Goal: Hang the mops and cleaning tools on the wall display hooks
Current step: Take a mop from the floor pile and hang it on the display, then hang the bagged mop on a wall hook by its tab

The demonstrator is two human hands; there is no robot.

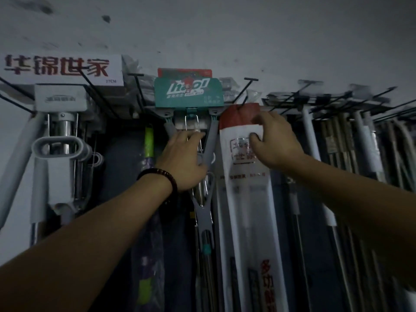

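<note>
A sponge mop with a teal card label and grey forked arms hangs head-up from the wall hooks at centre. My left hand grips its metal shaft just below the head. Beside it on the right hangs a long white plastic package with a red top, slid onto a black hook. My right hand pinches the upper part of that package with curled fingers.
A white squeeze mop hangs at the left under a white box with red characters. Several poles and mop handles hang on black hooks at the right. The ceiling is close above.
</note>
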